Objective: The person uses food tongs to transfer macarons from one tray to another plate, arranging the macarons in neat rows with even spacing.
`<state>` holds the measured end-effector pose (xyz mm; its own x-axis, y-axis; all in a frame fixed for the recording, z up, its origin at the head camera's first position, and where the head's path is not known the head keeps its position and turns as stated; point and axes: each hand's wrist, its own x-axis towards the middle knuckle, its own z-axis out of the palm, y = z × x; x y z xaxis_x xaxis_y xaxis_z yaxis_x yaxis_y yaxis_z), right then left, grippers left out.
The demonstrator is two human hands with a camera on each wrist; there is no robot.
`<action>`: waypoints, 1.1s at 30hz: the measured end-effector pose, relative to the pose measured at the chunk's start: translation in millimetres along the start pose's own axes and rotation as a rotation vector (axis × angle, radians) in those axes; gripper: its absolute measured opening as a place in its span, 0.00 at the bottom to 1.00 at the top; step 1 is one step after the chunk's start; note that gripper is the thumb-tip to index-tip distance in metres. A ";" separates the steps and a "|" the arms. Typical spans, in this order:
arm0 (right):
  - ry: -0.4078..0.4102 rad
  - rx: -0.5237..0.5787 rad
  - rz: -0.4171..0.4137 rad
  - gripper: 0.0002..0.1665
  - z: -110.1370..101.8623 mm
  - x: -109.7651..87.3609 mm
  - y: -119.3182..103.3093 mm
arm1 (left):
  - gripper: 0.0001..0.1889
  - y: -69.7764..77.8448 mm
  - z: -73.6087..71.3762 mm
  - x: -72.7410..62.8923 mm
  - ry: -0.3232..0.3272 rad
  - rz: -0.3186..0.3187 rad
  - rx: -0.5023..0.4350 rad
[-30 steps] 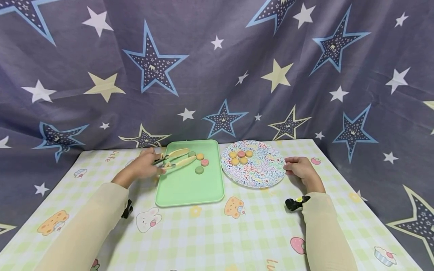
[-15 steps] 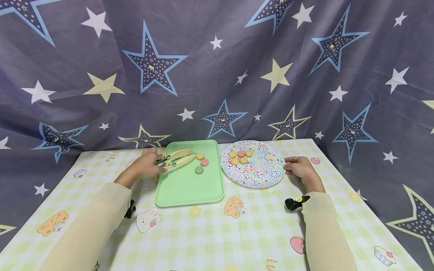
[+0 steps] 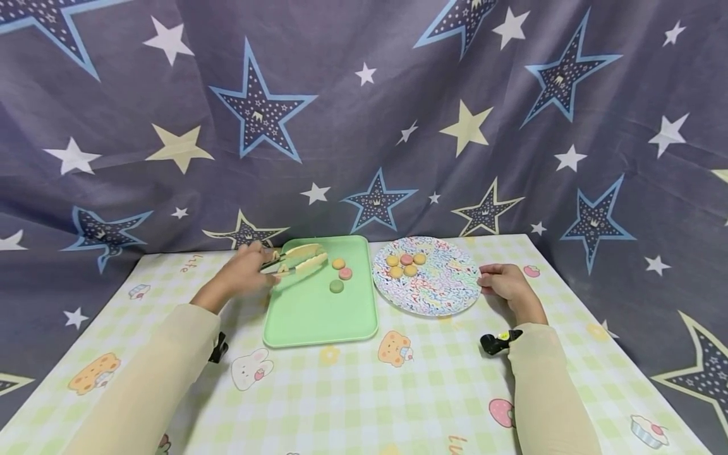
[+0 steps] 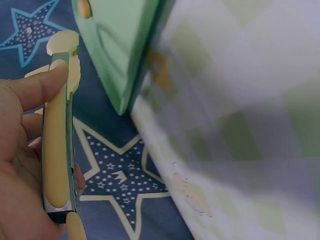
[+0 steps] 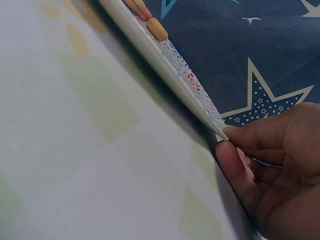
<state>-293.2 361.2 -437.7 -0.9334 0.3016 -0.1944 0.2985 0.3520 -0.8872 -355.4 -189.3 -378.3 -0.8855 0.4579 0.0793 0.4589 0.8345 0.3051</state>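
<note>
My left hand (image 3: 244,272) grips a pair of tongs (image 4: 56,140) with pale yellow tips and handle grips. Over the far left part of the green tray (image 3: 320,321) the tongs' two arms reach to the right. A sliver of green shows at their tips in the left wrist view. On the tray lie a yellow macaron (image 3: 338,263), a pink macaron (image 3: 345,273) and a green macaron (image 3: 336,286). My right hand (image 3: 506,285) pinches the right rim of a speckled round plate (image 3: 438,294) between thumb and fingers. Several yellow macarons (image 3: 410,270) and one pink macaron (image 3: 406,260) sit on it.
Tray and plate stand side by side near the back of a table with a green checked cloth (image 3: 341,398). A dark star-patterned curtain (image 3: 341,126) hangs right behind the table. Black camera mounts (image 3: 497,342) are strapped at both wrists.
The tongs' arms have drawn closer together and their tips have shifted slightly up and back. The far-left green macaron no longer shows on the tray. My right hand stays at the plate rim.
</note>
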 end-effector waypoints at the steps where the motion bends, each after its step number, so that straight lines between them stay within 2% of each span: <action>1: -0.001 -0.001 -0.001 0.25 -0.2 0.0 0.7 | 0.38 0.9 -1.3 0.3 0.009 0.007 0.007; 7: -0.007 0.002 -0.007 0.25 -2.1 0.0 3.9 | 0.36 11.5 -8.7 3.1 0.042 0.031 0.024; 15: -0.010 0.010 -0.021 0.25 -4.1 -0.7 6.6 | 0.36 37.8 -10.7 15.3 0.061 0.073 0.035; 24: -0.007 0.016 -0.027 0.25 -5.8 1.3 3.4 | 0.37 68.3 1.1 35.5 0.076 0.125 0.005; 33: -0.016 0.031 -0.029 0.25 -3.3 1.8 1.6 | 0.36 92.6 17.1 43.7 0.064 0.159 -0.019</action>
<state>-293.8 365.3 -438.2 -0.9447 0.2771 -0.1753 0.2654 0.3323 -0.9051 -350.3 -86.7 -362.8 -0.8049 0.5628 0.1883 0.5927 0.7468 0.3017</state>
